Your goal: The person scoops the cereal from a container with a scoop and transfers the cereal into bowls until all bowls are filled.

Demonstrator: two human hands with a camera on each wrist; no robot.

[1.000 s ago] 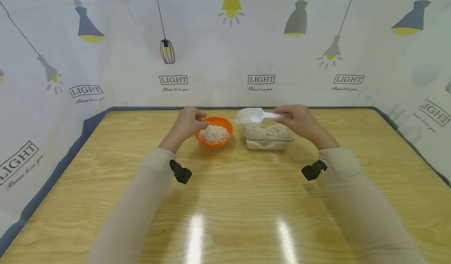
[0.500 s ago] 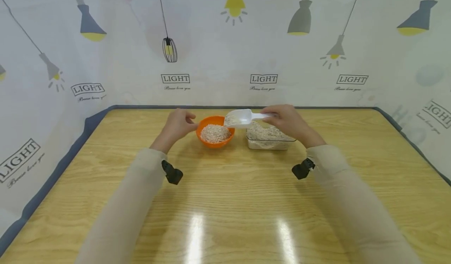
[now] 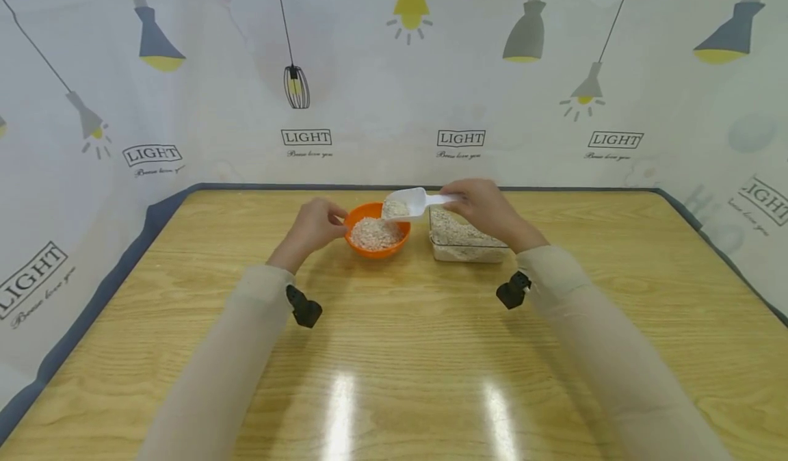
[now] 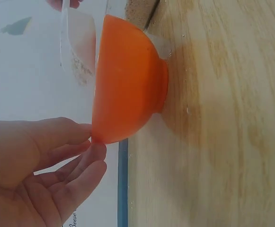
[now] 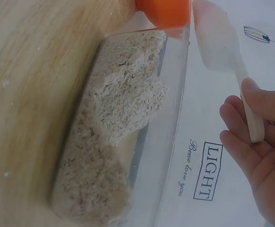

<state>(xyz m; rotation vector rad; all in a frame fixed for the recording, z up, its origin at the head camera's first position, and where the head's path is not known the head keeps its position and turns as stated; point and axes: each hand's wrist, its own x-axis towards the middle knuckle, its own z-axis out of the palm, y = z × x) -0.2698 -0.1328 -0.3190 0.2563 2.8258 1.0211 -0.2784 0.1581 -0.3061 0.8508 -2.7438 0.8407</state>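
An orange bowl (image 3: 377, 253) with a mound of pale oat-like flakes (image 3: 373, 234) sits on the table. At its left side my left hand (image 3: 312, 227) pinches the rim between thumb and fingertips, as the left wrist view (image 4: 47, 165) of that hand confirms. My right hand (image 3: 483, 206) grips the handle of a white scoop (image 3: 418, 202). The scoop is held about level, its mouth over the bowl's right rim, with some flakes inside. Just right of the bowl stands a clear rectangular container (image 3: 468, 256) full of the same flakes (image 5: 128, 90), hollowed in one part.
The wooden table (image 3: 394, 331) ends at a dark blue edging below a printed backdrop (image 3: 375, 105) of lamps. Small pale specks lie on the wood near the container. Black cameras are strapped at both wrists.
My right hand has carried the scoop left, from above the container to over the bowl. The left hand has moved a little left and down, and now holds the bowl's rim.
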